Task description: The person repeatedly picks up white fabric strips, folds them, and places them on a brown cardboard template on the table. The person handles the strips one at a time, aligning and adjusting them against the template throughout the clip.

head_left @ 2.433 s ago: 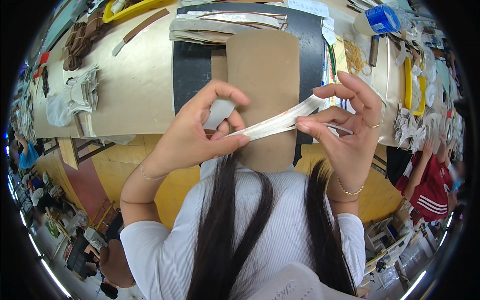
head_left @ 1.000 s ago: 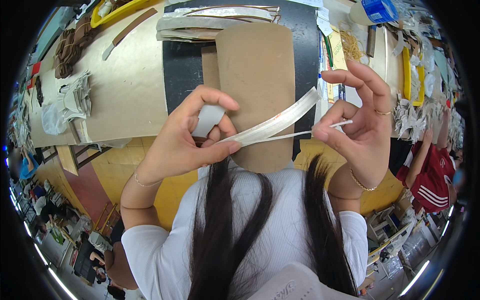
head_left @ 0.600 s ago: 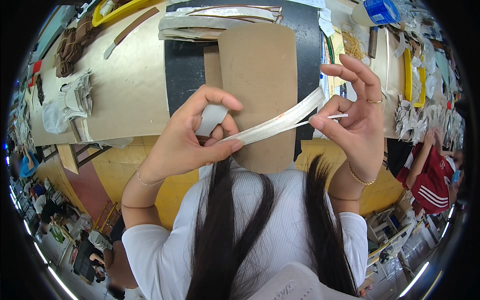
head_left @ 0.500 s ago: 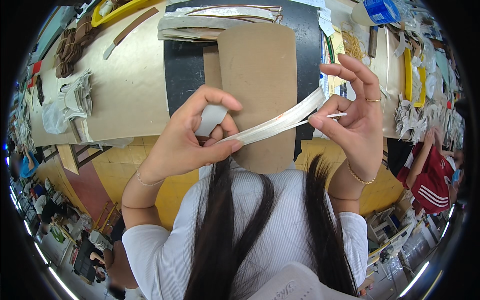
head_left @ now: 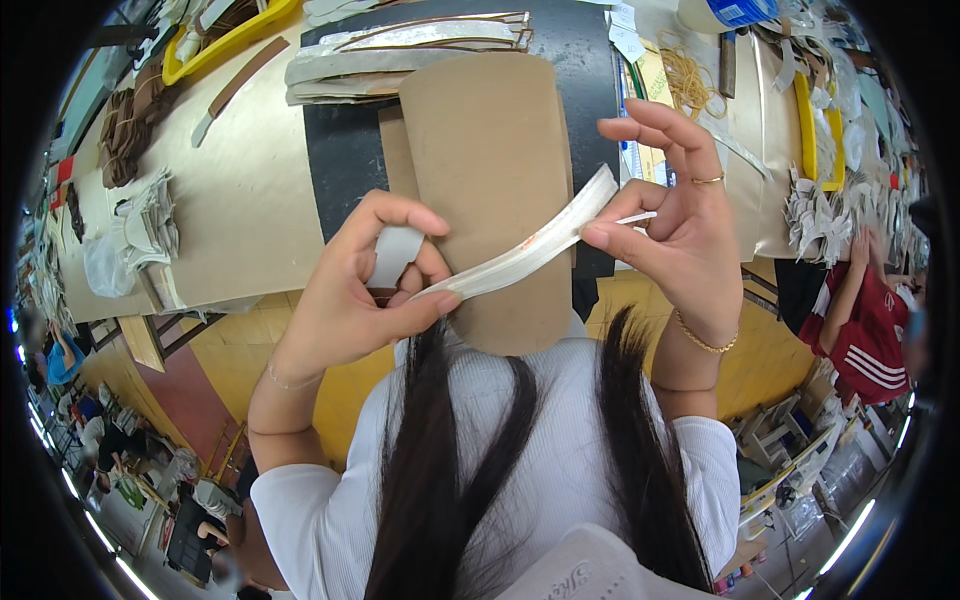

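Note:
My left hand (head_left: 350,285) is closed in a pinch on the near left end of a curved whitish strip (head_left: 535,250), thumb on top. A grey band (head_left: 397,255) shows between its curled fingers; I cannot tell if it belongs to the same strip. At the strip's far right part, my right hand (head_left: 685,225) pinches a thin white tape (head_left: 638,217) between thumb and index finger, its free end poking out past them. The other fingers of that hand are raised. Below the strip lies a brown board (head_left: 485,130) with a rounded near end.
A stack of grey and brown strips (head_left: 350,70) lies behind the board on a black mat (head_left: 340,150). Rubber bands (head_left: 692,80), a jar with a blue label (head_left: 715,14) and yellow trays (head_left: 818,135) sit around. Bundled brown strips (head_left: 125,135) are left. A person in red (head_left: 865,340) works at right.
My right thumb and finger have come closer to the strip's edge, where the thin tape stood apart from it before. The whole view has shifted slightly.

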Available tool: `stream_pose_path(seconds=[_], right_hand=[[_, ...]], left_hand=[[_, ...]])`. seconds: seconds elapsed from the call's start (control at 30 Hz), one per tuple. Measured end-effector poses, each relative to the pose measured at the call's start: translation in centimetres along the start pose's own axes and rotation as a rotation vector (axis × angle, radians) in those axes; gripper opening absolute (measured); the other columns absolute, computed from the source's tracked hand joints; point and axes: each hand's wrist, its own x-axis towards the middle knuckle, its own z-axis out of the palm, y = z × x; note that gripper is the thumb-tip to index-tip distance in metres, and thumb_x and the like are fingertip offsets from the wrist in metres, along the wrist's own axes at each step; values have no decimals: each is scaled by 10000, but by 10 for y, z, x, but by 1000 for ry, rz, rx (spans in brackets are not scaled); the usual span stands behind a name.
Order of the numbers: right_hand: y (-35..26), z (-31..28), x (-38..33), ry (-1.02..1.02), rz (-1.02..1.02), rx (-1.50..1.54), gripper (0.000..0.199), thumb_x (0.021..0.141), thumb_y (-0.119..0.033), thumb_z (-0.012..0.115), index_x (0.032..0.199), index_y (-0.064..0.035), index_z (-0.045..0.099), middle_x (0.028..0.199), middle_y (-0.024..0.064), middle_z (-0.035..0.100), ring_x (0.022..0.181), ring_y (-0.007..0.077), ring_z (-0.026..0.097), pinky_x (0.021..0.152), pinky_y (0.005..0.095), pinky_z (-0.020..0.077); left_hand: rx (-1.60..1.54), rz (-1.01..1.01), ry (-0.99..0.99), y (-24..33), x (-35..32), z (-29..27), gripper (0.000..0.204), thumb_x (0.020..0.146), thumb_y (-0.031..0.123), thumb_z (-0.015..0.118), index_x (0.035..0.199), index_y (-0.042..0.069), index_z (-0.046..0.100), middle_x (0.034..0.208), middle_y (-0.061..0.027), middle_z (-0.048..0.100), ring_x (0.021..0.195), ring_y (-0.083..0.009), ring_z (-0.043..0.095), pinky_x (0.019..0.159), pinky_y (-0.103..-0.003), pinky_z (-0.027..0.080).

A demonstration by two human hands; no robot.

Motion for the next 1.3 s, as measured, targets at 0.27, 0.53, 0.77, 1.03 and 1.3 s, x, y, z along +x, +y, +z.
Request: stream_pose_path(seconds=[0.27,0.53,0.77,1.03,1.3], right_hand=[[5,-1,5,-7,21,-52,782,666,117,743,1338,-42,379,1292,185,432,720,111,628,625,182,515],[10,1,8,-31,51,-11,736,676,136,722,1310,-32,387,1273,180,445,765,136,653,632,196,545],[15,1,4,-8,-4,-90,701,688,129,718,1291,-23,396,1271,148,458,771,127,637,673,227,545],[28,1,-2,28,-73,-116,709,705,94,733,1307,-33,381,1243,140,461,810,142,627,739,247,530],[57,-14,14,13,65,385,686,744,3,747,1318,-56,375,1190,142,446,836,142,629,769,251,529]], left_hand=[[-15,-10,17,0,-2,0,458,771,-69,680,1135,72,438,783,-6,600,589,1,415,537,-153,318],[-40,-22,28,-1,-1,1,455,769,-68,686,1137,47,445,778,-24,595,563,-2,423,494,-151,314],[4,-32,25,-2,3,-1,453,762,-75,688,1133,34,453,774,-25,590,569,-2,442,478,-150,311],[-22,-31,33,-3,3,0,460,753,-87,690,1125,32,447,775,-34,590,553,-6,440,462,-150,301],[-7,6,38,-6,5,-1,474,742,-95,694,1122,19,434,752,-52,588,548,-25,460,452,-153,318]])
